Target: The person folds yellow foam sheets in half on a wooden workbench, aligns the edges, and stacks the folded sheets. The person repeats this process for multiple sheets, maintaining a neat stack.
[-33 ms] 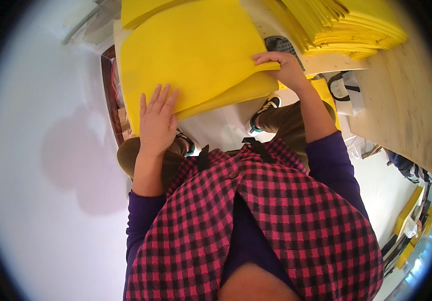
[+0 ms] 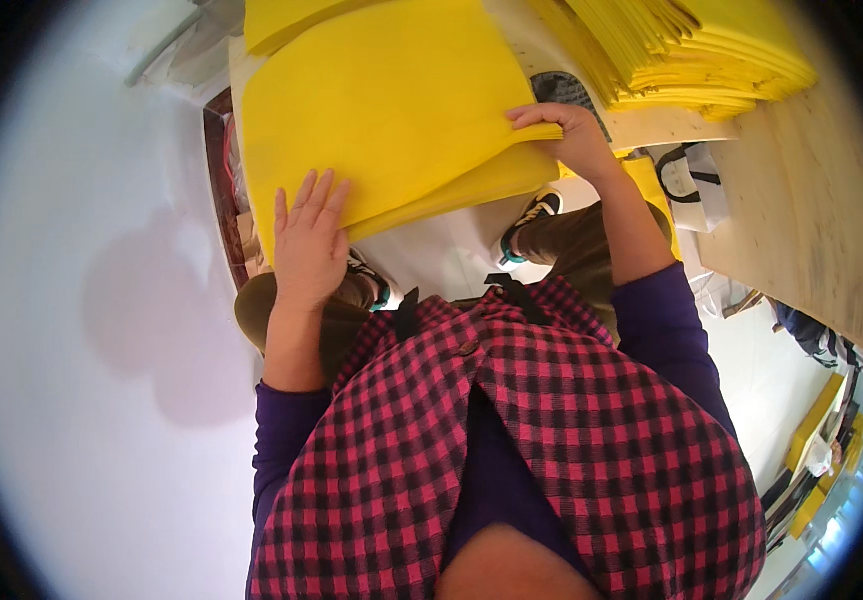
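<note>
A large yellow sheet of soft, fabric-like material (image 2: 391, 100) lies in front of me, with more yellow layers (image 2: 471, 190) showing beneath its near edge. My left hand (image 2: 308, 245) rests flat on the near left corner, fingers stretched out and slightly apart. At the near right corner, my right hand (image 2: 573, 140) pinches the raised edge of several layers, its fingers on top. The thumb is hidden below. Between the corners, the near edge hangs over my knees and shoes.
A thick pile of folded yellow pieces (image 2: 701, 60) stands at the far right on a pale wooden board (image 2: 791, 190). Beside my right knee is a white bag with a black handle (image 2: 696, 185). A white wall (image 2: 71, 300) rises at left, near a dark red-brown box edge (image 2: 221, 180).
My left hand has shifted very slightly left on the sheet. My right hand keeps its grip on the corner.
</note>
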The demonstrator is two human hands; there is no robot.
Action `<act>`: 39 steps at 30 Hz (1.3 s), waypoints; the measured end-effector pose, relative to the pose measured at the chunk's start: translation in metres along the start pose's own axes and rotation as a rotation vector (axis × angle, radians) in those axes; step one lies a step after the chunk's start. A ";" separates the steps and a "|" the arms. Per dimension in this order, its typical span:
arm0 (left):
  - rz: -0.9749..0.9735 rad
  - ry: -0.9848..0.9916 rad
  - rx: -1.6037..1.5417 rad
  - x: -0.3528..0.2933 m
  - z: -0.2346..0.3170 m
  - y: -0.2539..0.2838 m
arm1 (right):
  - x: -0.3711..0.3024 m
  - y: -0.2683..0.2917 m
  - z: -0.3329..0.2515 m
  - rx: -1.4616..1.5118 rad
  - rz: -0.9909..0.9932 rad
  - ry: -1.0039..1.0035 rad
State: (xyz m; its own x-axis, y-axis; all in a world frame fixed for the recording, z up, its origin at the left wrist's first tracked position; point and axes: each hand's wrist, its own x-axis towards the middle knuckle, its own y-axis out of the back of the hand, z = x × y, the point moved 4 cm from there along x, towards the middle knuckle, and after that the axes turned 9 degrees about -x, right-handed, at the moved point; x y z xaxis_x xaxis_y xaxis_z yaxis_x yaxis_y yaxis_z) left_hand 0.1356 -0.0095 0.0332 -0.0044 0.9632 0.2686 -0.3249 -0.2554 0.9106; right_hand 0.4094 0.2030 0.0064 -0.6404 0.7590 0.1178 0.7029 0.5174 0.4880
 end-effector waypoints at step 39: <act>0.471 0.680 -1.320 0.022 -0.139 0.002 | 0.054 0.017 -0.012 -0.047 0.116 -0.335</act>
State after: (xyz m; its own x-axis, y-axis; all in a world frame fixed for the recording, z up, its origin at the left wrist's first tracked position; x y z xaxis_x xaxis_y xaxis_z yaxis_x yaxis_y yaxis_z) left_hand 0.0038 0.0225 -0.0026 -0.6346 0.7687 -0.0797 -0.7407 -0.6344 -0.2210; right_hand 0.3832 0.2480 0.0312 -0.4144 0.9033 -0.1113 0.7451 0.4070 0.5283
